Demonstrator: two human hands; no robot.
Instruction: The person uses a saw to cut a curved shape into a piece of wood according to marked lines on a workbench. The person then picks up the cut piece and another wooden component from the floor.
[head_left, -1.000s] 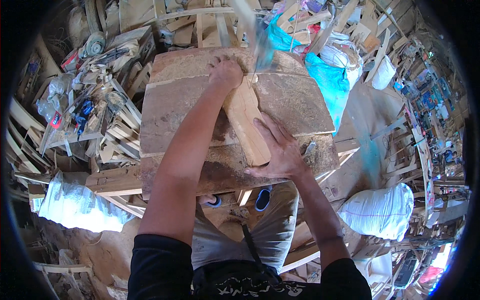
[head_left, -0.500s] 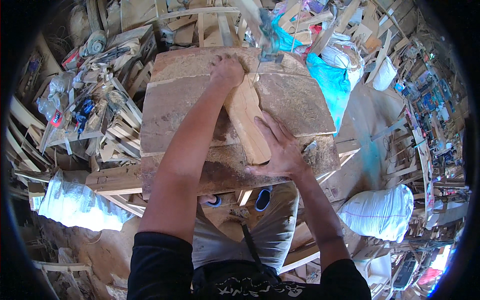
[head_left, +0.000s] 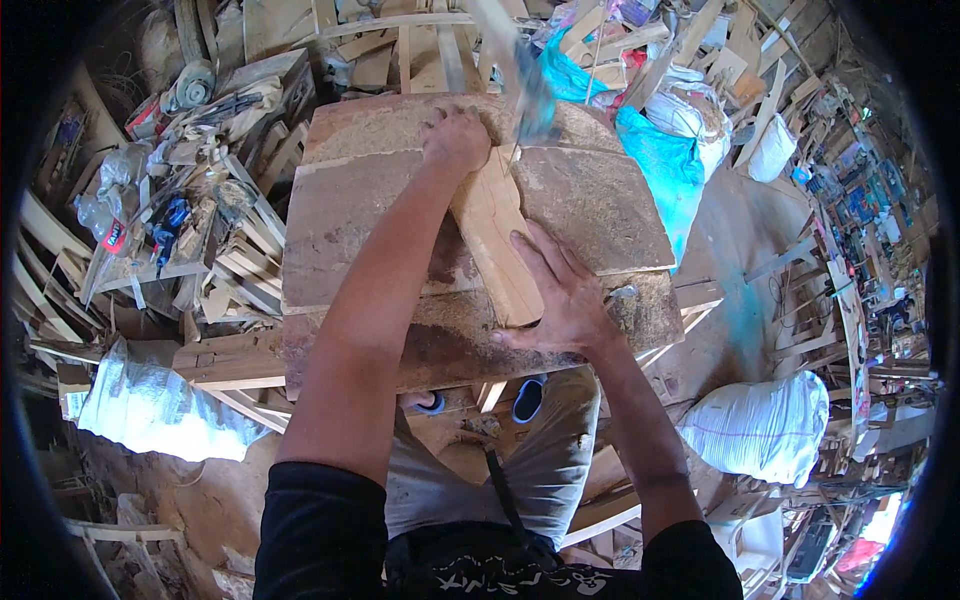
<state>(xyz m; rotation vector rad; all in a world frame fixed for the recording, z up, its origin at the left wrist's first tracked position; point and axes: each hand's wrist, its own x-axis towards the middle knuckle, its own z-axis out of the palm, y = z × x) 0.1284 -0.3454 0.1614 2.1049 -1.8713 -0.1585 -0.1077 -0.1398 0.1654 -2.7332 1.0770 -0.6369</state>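
Note:
A pale wooden board (head_left: 492,240) with a curved outline lies slanted on a worn, sawdust-strewn worktable (head_left: 370,220). My left hand (head_left: 456,140) presses on the far left end of the board, its fingers bent. At the near end my right hand (head_left: 562,295) grips the board, thumb against the end and fingers along the right edge. A thin upright saw blade (head_left: 514,158) meets the board's far right edge, close to my left hand. Above it, the saw's blue-grey guide (head_left: 536,100) looks blurred.
Wood offcuts (head_left: 245,270) are heaped on the left with a plastic bottle (head_left: 100,220). A turquoise sack (head_left: 660,165) stands beside the table's right edge. White sacks lie at the lower left (head_left: 165,405) and lower right (head_left: 760,425). Timber (head_left: 230,360) juts out at the table's left.
Both hands and the board have hardly moved, shifting only slightly in the picture. The saw's guide looks more blurred than before.

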